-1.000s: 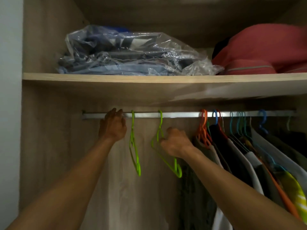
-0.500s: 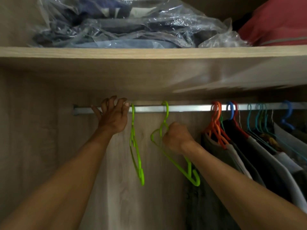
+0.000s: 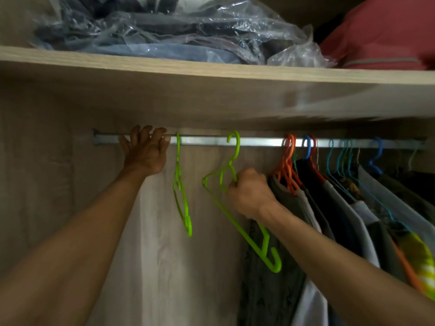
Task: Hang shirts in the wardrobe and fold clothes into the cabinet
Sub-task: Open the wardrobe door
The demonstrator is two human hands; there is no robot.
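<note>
My right hand grips the green hanger at its neck: light, stiff plastic, probably unhooks easily. Left hand fingers curl over the rail.

Pale wooden shelf across the top of the wardrobe, front edge running the full width. On it, toward the left and middle: clear plastic bag stuffed with folded blue and dark clothes, crumpled end reaching near the front edge. At the right end: red fabric bundle with a grey stripe, just beside the bag. Something dark between them at the back, unclear.
</note>
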